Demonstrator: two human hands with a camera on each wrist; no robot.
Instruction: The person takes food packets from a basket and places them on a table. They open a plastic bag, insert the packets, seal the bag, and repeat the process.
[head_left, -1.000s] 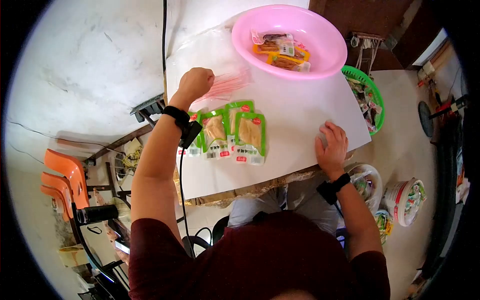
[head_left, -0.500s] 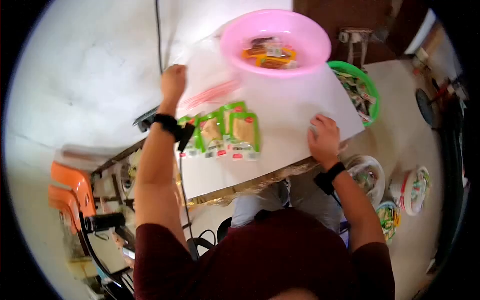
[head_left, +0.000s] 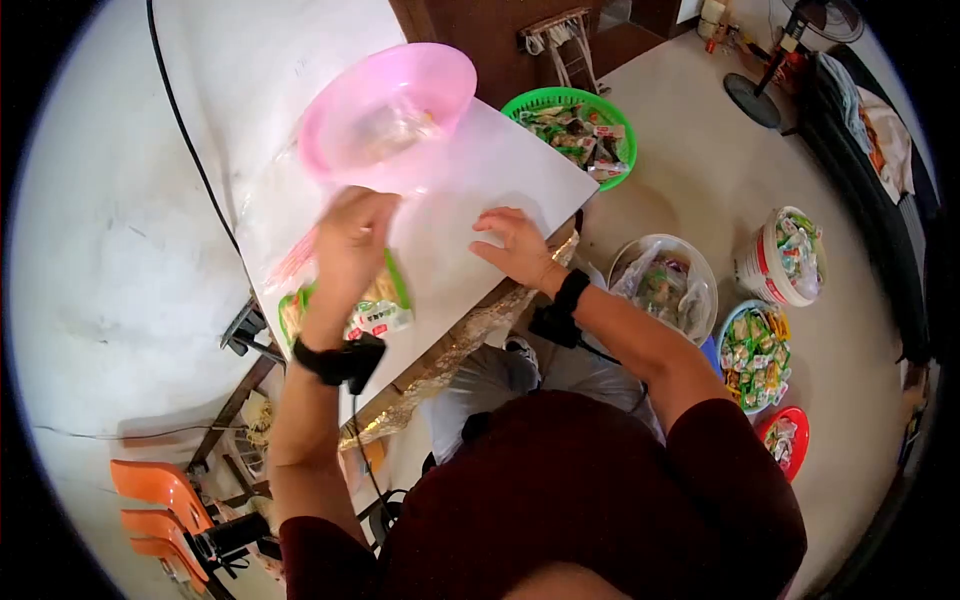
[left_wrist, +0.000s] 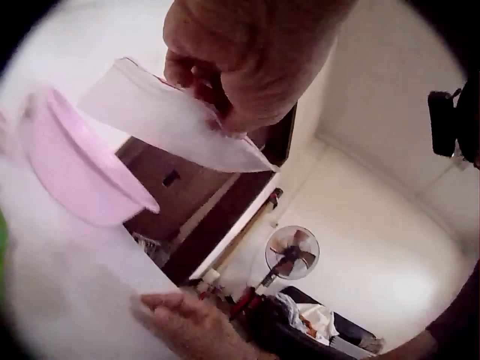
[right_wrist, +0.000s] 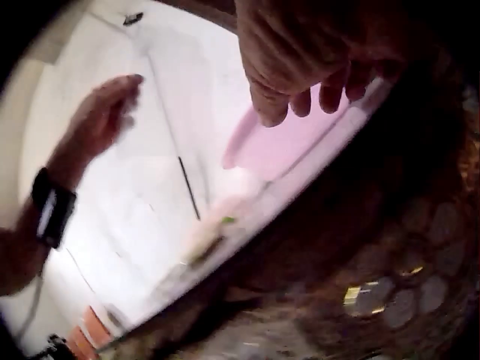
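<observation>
My left hand [head_left: 352, 245] is raised above the table, pinching a clear plastic bag with a thin red strip along its edge [left_wrist: 150, 105]. In the left wrist view the bag hangs from the fingertips, in front of the pink basin [left_wrist: 82, 165]. Green-edged food packets [head_left: 385, 305] lie below the left hand, which partly hides them. My right hand [head_left: 515, 245] is over the table's right side, fingers loosely spread and nothing in them. Beside the packets is a pile of clear bags with red strips [head_left: 295, 262].
The pink basin [head_left: 318, 130] stands at the table's back. Beyond the right edge are a green basket [head_left: 630, 150] of packets, a white bucket [head_left: 758, 270], a blue basin and a red basin [head_left: 800, 445] on the floor. A dark cable [head_left: 190, 130] runs along the wall.
My left hand has come from the red-stripped bags back over the packets, now with a clear bag. The right hand has lifted its fingers and spread them. The head view has turned right.
</observation>
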